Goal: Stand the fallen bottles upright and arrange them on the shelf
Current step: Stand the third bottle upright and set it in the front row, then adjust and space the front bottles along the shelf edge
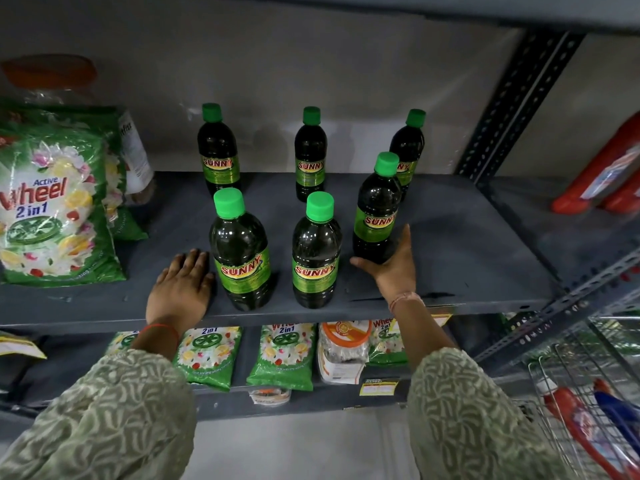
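Note:
Several dark bottles with green caps and Sunny labels stand upright on the grey shelf [450,244]. Three stand at the back: left [217,150], middle [310,155], right [408,150]. Three stand in front: left [239,251], middle [316,252], right [375,211]. My right hand [393,266] cups the base of the front right bottle, thumb on its left, fingers on its right. My left hand [181,289] lies flat on the shelf, fingers apart, just left of the front left bottle and holding nothing.
Green Wheel detergent bags [52,209] lean at the shelf's left, a jar with an orange lid [48,77] behind them. Red packs [606,171] lie on the neighbouring shelf at right. More bags and a jar [343,351] sit below. A wire trolley [588,410] stands at lower right.

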### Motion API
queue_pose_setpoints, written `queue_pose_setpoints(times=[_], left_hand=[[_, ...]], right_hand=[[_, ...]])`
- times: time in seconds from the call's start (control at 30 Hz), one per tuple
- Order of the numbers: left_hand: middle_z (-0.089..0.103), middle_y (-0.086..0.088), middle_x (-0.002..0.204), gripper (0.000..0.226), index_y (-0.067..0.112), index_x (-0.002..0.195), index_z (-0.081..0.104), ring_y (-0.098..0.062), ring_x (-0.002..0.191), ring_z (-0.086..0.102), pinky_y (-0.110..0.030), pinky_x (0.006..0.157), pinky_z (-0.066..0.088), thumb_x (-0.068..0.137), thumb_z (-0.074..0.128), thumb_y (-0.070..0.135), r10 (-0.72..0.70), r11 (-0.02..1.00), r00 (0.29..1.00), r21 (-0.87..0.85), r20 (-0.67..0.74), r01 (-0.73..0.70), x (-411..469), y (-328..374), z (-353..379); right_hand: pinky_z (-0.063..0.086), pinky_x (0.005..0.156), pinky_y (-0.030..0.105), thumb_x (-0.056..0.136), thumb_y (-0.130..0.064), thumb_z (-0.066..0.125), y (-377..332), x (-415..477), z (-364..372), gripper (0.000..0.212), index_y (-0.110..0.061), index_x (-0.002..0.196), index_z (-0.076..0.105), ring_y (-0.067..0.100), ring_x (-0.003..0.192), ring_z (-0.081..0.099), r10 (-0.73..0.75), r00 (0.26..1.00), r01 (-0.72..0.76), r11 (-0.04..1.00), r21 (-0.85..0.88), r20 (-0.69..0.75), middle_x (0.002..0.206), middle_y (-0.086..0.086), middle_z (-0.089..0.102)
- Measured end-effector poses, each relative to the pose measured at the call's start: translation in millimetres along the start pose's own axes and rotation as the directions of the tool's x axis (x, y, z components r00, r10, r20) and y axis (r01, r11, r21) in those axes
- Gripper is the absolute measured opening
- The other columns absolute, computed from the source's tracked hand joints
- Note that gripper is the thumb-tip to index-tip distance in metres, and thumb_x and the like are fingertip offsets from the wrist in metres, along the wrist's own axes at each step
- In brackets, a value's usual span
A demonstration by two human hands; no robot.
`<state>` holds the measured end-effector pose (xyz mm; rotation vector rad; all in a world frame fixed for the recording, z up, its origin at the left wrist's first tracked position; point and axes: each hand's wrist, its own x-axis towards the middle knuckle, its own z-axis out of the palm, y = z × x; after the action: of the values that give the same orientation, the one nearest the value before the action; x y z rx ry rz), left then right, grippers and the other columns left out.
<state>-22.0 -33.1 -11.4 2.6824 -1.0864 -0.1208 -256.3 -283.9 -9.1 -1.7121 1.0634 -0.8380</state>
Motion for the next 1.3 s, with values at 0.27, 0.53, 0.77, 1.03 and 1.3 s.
queue_pose_setpoints(times=[0.27,0.53,0.77,1.03,1.3], left_hand=[[0.022,-0.008,0.156,0.051,0.014,0.143,0.025,-0.027,0.144,0.017,-0.041,0.118,0.018,0.095,0.032,0.029,0.015,1.000,1.000,0.015,-0.014,-0.015,-1,0,0],[0.022,-0.010,0.155,0.051,0.011,0.143,0.024,-0.029,0.143,0.018,-0.041,0.118,0.017,0.096,0.031,0.027,0.020,1.000,0.998,-0.017,-0.060,-0.021,-3,2,1],[0.061,-0.034,0.108,0.039,-0.002,0.108,0.059,-0.041,0.104,0.052,-0.042,0.088,0.038,0.093,0.038,0.026,-0.307,0.842,0.849,-0.538,-0.430,0.032,-45,19,-10],[0.045,-0.021,0.137,0.073,0.005,0.137,0.037,-0.032,0.127,0.044,-0.046,0.107,0.040,0.076,0.071,0.029,-0.014,0.664,0.968,-0.727,-0.250,-0.178,-114,155,24],[0.056,-0.025,0.121,0.068,-0.003,0.122,0.045,-0.040,0.113,0.043,-0.047,0.098,0.038,0.065,0.079,0.014,-0.230,0.717,0.955,-0.696,-0.188,0.036,-72,177,29]], right_hand=[[0.038,0.074,0.013,0.060,-0.013,0.083,-15,0,7,0.065,-0.009,0.117,0.052,0.025,0.105,0.059,-0.020,0.994,0.015,0.999,-0.046,-0.103,0.115,0.014,0.065],[0.044,0.078,0.024,0.060,-0.024,0.083,-3,-81,-12,0.060,-0.010,0.110,0.053,0.017,0.092,0.057,-0.076,0.993,0.066,0.992,-0.110,-0.088,0.104,0.007,0.063],[0.042,0.081,0.008,0.052,-0.025,0.087,-7,-88,-20,0.088,-0.017,0.126,0.039,0.007,0.100,0.057,-0.061,0.998,0.060,0.998,-0.012,-0.030,0.110,-0.012,0.058],[0.043,0.088,0.027,0.056,-0.026,0.086,-8,-83,-15,0.086,-0.010,0.128,0.040,0.023,0.109,0.054,-0.115,0.992,0.110,0.989,-0.097,-0.052,0.120,0.012,0.059],[0.045,0.084,0.027,0.059,-0.022,0.084,5,-76,-45,0.065,-0.009,0.113,0.049,0.017,0.093,0.054,-0.110,0.990,0.102,0.990,-0.097,-0.088,0.108,0.011,0.062]])
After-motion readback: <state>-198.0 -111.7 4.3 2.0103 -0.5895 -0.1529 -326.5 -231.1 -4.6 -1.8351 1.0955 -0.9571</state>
